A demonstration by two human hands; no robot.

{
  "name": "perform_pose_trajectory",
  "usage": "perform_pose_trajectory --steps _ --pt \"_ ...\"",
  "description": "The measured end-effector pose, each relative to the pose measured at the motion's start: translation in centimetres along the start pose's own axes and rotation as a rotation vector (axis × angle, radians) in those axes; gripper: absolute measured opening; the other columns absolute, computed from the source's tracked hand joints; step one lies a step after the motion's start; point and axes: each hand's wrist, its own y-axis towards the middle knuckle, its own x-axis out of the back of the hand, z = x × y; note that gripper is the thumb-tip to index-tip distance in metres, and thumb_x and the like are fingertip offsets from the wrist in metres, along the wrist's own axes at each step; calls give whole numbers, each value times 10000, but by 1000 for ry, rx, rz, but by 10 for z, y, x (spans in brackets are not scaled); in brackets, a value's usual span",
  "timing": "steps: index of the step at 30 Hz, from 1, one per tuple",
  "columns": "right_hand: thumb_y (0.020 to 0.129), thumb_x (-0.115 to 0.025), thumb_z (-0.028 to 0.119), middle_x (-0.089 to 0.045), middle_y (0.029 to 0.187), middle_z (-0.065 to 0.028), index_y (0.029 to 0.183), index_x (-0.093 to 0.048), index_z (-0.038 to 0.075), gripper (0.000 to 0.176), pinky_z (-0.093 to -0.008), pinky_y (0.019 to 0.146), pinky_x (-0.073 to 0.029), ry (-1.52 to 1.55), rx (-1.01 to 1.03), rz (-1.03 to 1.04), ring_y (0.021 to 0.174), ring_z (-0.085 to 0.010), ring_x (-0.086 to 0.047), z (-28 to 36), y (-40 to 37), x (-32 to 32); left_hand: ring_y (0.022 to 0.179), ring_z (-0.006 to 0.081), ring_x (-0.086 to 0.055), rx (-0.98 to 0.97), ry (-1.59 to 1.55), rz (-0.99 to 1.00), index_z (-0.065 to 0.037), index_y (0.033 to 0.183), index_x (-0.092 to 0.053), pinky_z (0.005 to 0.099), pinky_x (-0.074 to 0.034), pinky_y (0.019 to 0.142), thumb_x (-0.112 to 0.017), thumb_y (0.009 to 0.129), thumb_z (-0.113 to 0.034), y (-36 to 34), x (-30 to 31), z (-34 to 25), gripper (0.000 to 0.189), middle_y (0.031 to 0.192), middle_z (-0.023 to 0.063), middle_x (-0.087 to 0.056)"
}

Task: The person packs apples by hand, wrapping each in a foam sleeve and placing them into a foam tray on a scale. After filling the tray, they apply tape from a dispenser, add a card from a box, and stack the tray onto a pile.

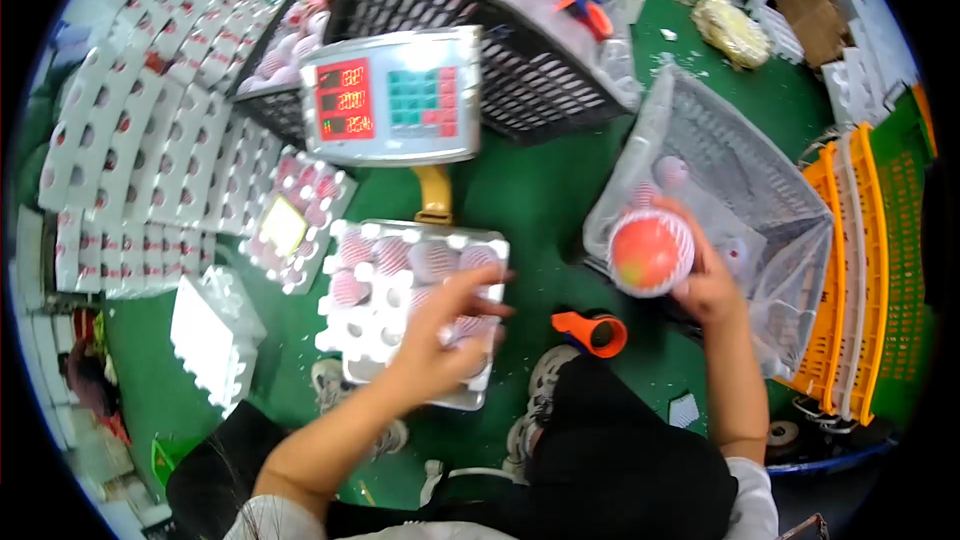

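Observation:
My right hand (708, 275) holds a red and yellow fruit (645, 252) in a white foam net, at the left edge of a grey crate (735, 110) lined with clear plastic. More netted fruit (672, 172) lies inside that crate. My left hand (445, 330) is over the right part of a white foam tray (365, 365) on the scale, its fingers spread. Netted fruits (392, 255) sit in the tray's upper cups, while several lower cups show no fruit. What lies under my left palm is partly hidden.
A scale display (395, 95) stands behind the tray, before black crates (540, 90) of fruit. Stacked foam trays (150, 140) rise at left. An orange tape dispenser (590, 332) lies on the floor. Orange crates (850, 270) stand at right. A person (90, 380) is at far left.

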Motion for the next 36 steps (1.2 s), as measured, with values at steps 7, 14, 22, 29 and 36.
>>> perform_pose_trajectory --steps 7,14,22,29,36 --pt "751 -787 287 -432 1422 -184 1375 -535 17 725 -411 1080 -394 -599 301 2 1321 -312 -447 -87 -5 -88 1179 224 -577 343 -854 -169 -149 1533 -238 347 -580 855 -656 966 -126 -29 -50 37 704 1396 113 -450" --pt "821 -794 105 -591 891 -81 1120 -652 10 344 -272 595 -438 -738 440 -210 687 -166 -551 -120 0 -107 1218 204 -515 220 -748 -433 -145 1357 -356 350 -449 1037 -742 883 -11 -38 -64 41 626 1326 65 -434" --pt "814 -763 34 -625 784 -97 948 -643 29 180 -348 508 -473 -1157 930 -2 606 -258 -609 -127 8 -124 1205 211 -539 259 -845 -590 -163 1526 -256 353 -476 1021 -704 903 5 -45 -66 57 785 1367 94 -459" --pt "766 -821 124 -648 858 -73 1008 -668 39 299 -328 571 -507 -1293 652 265 665 -253 -631 -121 13 -139 1145 171 -576 380 -927 -508 -215 1555 -351 328 -512 950 -630 956 -35 -63 -57 82 685 1359 76 -527" --pt "687 -875 197 -583 1325 -149 1305 -573 53 703 -454 1035 -432 -851 283 322 1218 -359 -548 -113 26 -134 1225 199 -569 458 -1177 -168 -207 1572 -301 383 -512 991 -564 1006 -297 -75 -6 76 630 1397 79 -530"
